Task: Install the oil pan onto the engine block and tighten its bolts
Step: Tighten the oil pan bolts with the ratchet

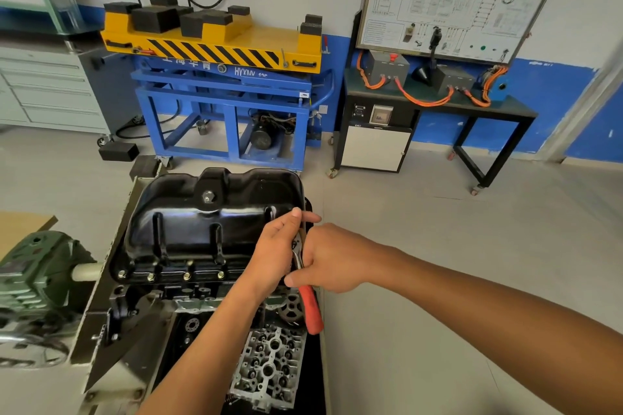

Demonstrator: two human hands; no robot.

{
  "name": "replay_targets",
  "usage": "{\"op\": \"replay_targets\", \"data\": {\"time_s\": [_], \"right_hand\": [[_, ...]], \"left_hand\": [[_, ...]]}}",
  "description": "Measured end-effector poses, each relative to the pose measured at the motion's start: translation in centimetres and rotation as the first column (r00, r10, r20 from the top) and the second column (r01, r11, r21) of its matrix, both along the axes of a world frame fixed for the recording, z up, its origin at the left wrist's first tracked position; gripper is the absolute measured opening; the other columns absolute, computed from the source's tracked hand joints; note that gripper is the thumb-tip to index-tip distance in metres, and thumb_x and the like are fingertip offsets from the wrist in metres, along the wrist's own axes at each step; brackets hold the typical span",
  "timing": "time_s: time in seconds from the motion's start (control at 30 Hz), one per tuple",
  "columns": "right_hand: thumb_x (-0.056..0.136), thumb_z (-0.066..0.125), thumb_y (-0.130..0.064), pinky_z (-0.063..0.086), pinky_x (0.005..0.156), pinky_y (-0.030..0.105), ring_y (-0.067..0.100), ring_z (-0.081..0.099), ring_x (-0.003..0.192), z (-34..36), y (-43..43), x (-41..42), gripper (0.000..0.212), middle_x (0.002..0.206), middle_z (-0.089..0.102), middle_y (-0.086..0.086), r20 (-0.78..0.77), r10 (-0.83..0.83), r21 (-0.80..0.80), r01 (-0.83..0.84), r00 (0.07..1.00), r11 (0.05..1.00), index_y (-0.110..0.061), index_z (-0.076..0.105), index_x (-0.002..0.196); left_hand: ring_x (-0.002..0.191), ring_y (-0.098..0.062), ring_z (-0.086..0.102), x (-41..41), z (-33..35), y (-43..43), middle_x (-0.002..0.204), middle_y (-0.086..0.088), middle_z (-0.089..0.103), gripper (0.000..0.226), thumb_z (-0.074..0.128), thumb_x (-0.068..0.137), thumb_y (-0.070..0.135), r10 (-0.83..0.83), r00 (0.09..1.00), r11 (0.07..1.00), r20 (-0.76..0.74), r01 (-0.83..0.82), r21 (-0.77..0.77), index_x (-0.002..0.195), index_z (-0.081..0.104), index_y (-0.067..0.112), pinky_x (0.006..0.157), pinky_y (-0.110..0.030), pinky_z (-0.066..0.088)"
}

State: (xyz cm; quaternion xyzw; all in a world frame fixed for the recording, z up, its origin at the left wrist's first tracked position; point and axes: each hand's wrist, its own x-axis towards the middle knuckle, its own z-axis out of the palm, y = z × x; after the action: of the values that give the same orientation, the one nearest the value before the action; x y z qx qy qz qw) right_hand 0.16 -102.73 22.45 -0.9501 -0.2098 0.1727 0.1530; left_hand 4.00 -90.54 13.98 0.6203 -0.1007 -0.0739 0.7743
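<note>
Head view: grey floor (438, 280), blue-banded wall, and a yellow-topped lift cart (219, 77) behind. The black oil pan (215, 212) sits on the engine block (188, 290), with bolts (186, 276) along its near flange. At the pan's right edge the right hand (332, 259) grips a red-handled ratchet (312, 308). The left hand (274, 249), just beside it, covers the ratchet head; its grip is hidden.

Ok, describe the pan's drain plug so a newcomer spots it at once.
Find the glossy black oil pan near the blue cart. The drain plug is the lone silver hex head on its far hump, bigger than the flange bolts along the near edge.
</note>
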Motion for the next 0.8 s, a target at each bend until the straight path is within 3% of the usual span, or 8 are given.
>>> {"op": "replay_targets", "data": {"time_s": [0.1,0.23,0.3,0.43,0.5,0.57,0.67,0.8], "right_hand": [[0.092,0.064,-0.044,0.056,0.068,0.037,0.017,0.056,0.054,0.6,-0.5,-0.1,0.047,0.066,0.067,0.012,-0.021,0.005,-0.077,-0.006,1.0,0.997,-0.006,0.067,0.065],[0.092,0.064,-0.046,0.059,0.074,0.041,0.018,0.059,0.06,1.1,-1.3,0.1,0.048,0.078,0.072,0.016,-0.023,-0.004,-0.141,0.001,1.0,0.99,-0.001,0.074,0.078],[0.091,0.066,-0.046,0.059,0.075,0.042,0.017,0.057,0.059,1.3,-1.5,0.3,0.047,0.076,0.07,0.016,-0.017,-0.009,-0.156,0.006,1.0,0.988,-0.001,0.074,0.078],[0.087,0.07,-0.047,0.058,0.073,0.039,0.018,0.061,0.063,1.8,-1.9,0.8,0.043,0.071,0.069,0.007,-0.015,-0.023,-0.203,0.019,1.0,0.979,-0.007,0.07,0.07],[0.085,0.072,-0.047,0.057,0.072,0.037,0.017,0.061,0.063,2.0,-2.1,1.1,0.041,0.063,0.066,0.001,-0.019,-0.035,-0.234,0.03,0.999,0.972,-0.012,0.067,0.065],[0.083,0.074,-0.046,0.057,0.071,0.037,0.017,0.064,0.065,2.2,-2.3,1.4,0.039,0.059,0.064,-0.002,-0.005,-0.05,-0.269,0.047,0.999,0.962,-0.015,0.065,0.062],[0.082,0.076,-0.044,0.057,0.069,0.036,0.019,0.068,0.069,2.4,-2.5,1.8,0.04,0.054,0.062,-0.004,0.064,-0.058,-0.304,0.075,0.996,0.95,-0.018,0.059,0.056],[0.083,0.076,-0.041,0.058,0.067,0.037,0.018,0.068,0.06,2.4,-2.7,2.3,0.037,0.056,0.067,0.0,0.126,-0.064,-0.36,0.106,0.99,0.927,-0.017,0.061,0.061]], "left_hand": [[0.086,-0.021,0.067,0.2,-0.2,-0.1,0.1,-0.032,0.065,0.045,0.039,0.106,0.036,-0.023,0.999,0.998,0.025,0.021,0.063,0.104,0.074,0.009,0.079,-0.022,0.054],[0.099,-0.017,0.066,0.4,-0.3,-0.2,0.105,-0.016,0.071,0.045,0.036,0.108,0.035,-0.022,0.999,0.991,0.028,0.018,0.132,0.104,0.075,0.014,0.093,-0.029,0.048],[0.096,-0.017,0.066,0.5,-0.2,-0.2,0.103,-0.016,0.072,0.045,0.035,0.108,0.036,-0.03,0.999,0.991,0.018,0.027,0.128,0.105,0.075,0.015,0.093,-0.034,0.048],[0.082,-0.022,0.063,0.5,-0.1,-0.3,0.093,-0.036,0.061,0.046,0.034,0.108,0.039,-0.059,0.998,0.992,0.031,0.055,0.116,0.106,0.074,0.016,0.083,-0.038,0.051],[0.066,-0.011,0.055,0.5,-0.2,-0.2,0.073,-0.024,0.053,0.044,0.035,0.108,0.039,-0.064,0.998,0.992,0.022,0.061,0.107,0.1,0.076,0.025,0.063,-0.021,0.047],[0.06,-0.003,0.051,0.5,-0.3,-0.2,0.067,-0.002,0.055,0.045,0.034,0.108,0.039,-0.067,0.998,0.991,0.008,0.065,0.114,0.095,0.077,0.033,0.056,-0.014,0.041],[0.075,-0.004,0.059,0.4,-0.3,-0.2,0.083,-0.003,0.067,0.043,0.033,0.109,0.042,-0.079,0.997,0.983,-0.007,0.079,0.167,0.1,0.075,0.038,0.067,-0.02,0.043],[0.105,-0.029,0.066,0.3,-0.2,-0.1,0.114,-0.022,0.068,0.041,0.034,0.107,0.048,-0.115,0.993,0.977,0.0,0.113,0.181,0.107,0.074,0.036,0.091,-0.04,0.053]]}}
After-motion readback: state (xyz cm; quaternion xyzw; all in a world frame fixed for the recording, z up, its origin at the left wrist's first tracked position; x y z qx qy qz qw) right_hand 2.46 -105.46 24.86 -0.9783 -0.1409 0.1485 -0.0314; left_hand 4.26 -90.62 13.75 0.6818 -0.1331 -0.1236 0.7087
